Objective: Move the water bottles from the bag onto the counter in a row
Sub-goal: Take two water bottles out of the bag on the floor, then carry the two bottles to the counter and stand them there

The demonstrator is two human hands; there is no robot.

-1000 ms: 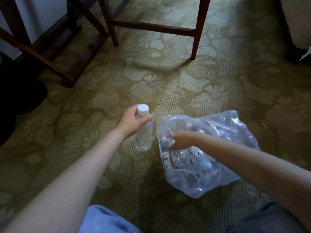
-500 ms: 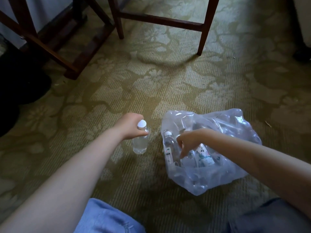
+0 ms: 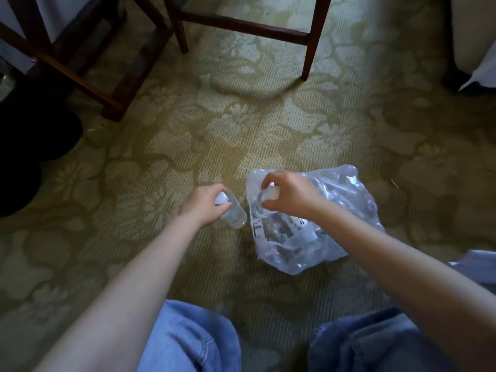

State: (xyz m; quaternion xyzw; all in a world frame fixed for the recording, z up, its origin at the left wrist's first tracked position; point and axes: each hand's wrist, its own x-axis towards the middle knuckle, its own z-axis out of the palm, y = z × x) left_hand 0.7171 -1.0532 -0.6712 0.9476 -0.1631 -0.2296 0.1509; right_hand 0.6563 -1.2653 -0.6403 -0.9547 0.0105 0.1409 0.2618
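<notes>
A clear plastic bag (image 3: 346, 208) with several water bottles inside lies on the patterned carpet. My left hand (image 3: 204, 206) grips a clear water bottle (image 3: 234, 214) with a white cap near its neck, just left of the bag. My right hand (image 3: 288, 194) is at the bag's open mouth, fingers curled round the capped top of a second bottle (image 3: 264, 204), whose lower part is still inside the bag. No counter is in view.
Dark wooden chair legs (image 3: 311, 41) stand beyond the bag, and more wooden legs (image 3: 112, 76) at the upper left. A black object (image 3: 32, 146) sits at the left edge. My knees in blue jeans (image 3: 193, 342) fill the bottom.
My right hand has risen from inside the bag to its mouth, gripping a bottle's top. My left hand has kept hold of the first bottle, which has tilted.
</notes>
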